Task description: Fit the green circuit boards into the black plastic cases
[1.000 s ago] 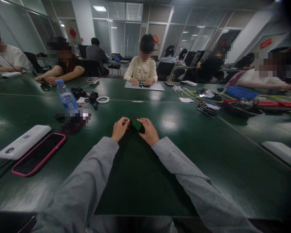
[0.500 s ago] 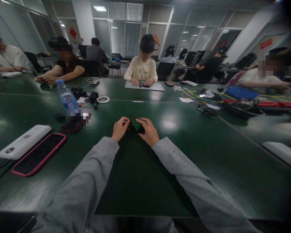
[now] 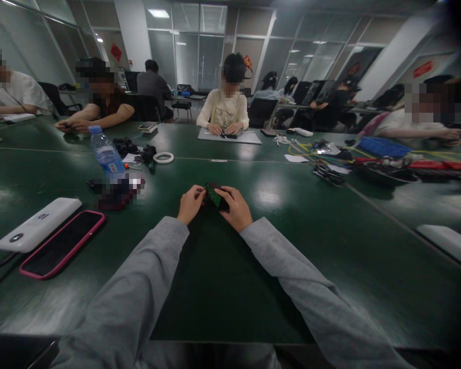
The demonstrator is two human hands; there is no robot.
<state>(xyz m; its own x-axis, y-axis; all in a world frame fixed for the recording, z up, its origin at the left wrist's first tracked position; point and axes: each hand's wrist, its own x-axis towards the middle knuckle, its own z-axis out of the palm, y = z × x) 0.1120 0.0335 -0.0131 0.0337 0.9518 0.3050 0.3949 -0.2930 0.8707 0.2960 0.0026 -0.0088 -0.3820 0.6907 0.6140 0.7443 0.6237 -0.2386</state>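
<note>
A small green circuit board (image 3: 214, 196) with pale solder points is held tilted above the middle of the table, with a dark part along its far and right sides. My right hand (image 3: 236, 207) wraps round the right end, thumb on the green face. At the board's left edge, my left hand (image 3: 191, 205) is closed in a pinch; its fingertips touch the corner, and whether they also hold something tiny I cannot tell.
On the left lie a pink-cased phone (image 3: 63, 245), a white power bank (image 3: 38, 224) and a water bottle (image 3: 106, 154). A tape roll (image 3: 163, 158) sits beyond. Cables and a blue tray (image 3: 384, 147) are at right. Across the table a person (image 3: 225, 110) works on a grey mat.
Almost nothing differs. Both hands keep their hold on the board, which has tilted very slightly at most.
</note>
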